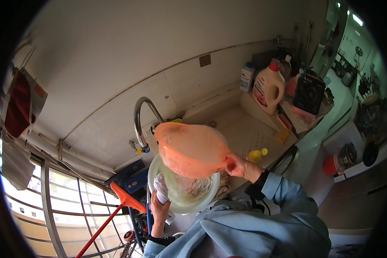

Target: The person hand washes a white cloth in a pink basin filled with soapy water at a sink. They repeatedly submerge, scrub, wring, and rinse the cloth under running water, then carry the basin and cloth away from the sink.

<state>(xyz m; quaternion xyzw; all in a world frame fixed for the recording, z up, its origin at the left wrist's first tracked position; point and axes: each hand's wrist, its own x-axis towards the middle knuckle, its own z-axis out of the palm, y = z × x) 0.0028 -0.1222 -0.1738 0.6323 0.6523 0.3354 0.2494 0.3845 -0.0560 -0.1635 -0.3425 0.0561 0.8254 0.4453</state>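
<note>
My right hand [240,166] grips the rim of an orange plastic basin [193,148], which is held tilted above a larger pale basin. A bunched white cloth [161,188] is in my left hand [159,206], at the left rim of the pale basin [153,164]. Cloudy water and wet light-coloured cloth [193,187] lie in that pale basin; the orange one hides its back part. A curved chrome faucet [137,119] stands just behind and to the left of the orange basin.
A sink with a ridged washboard surface [242,129] spreads behind. On its right ledge stand a cream detergent bottle [267,87], a white bottle with a blue cap [246,77] and a black package [309,95]. A yellow bottle [255,156] is near my right hand. An orange-headed squeegee [124,198] leans at left.
</note>
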